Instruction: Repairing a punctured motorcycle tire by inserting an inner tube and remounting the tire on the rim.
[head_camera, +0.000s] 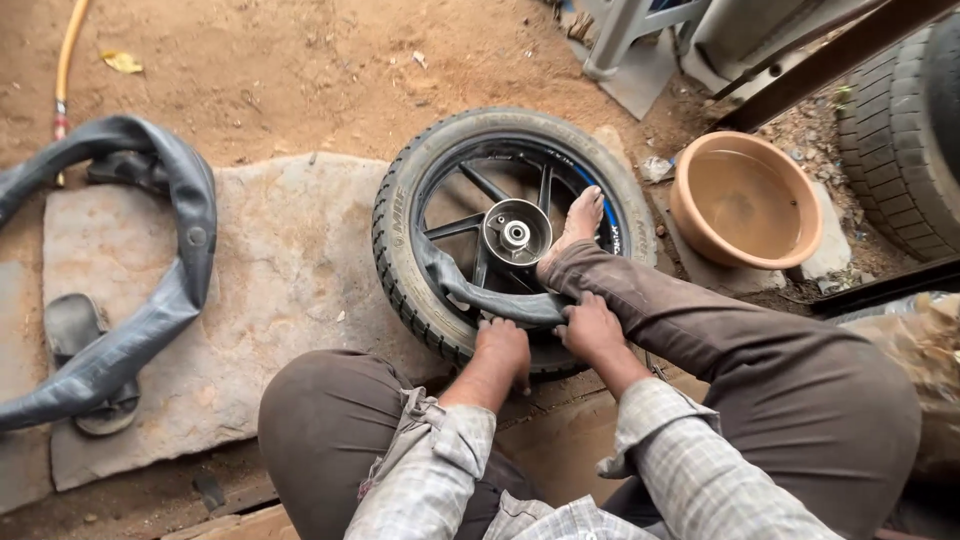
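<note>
Both hands press a grey inner tube at the wheel's near rim, on the stone slab's right edge. Left hand and right hand each seem closed in a grip on it, fingers partly hidden.

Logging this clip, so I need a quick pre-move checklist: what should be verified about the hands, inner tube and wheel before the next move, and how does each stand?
1. Left hand on the inner tube at the near rim: ok.
2. Right hand pressing the same tube section: ok.
3. Wheel lying flat on the stone slab: ok.
4. Bare foot braced inside the spokes, steadying the wheel: ok.
5. Tube fully tucked into the tyre: not ok, a loop lies over the spokes.
6. Valve position: cannot tell.
</note>
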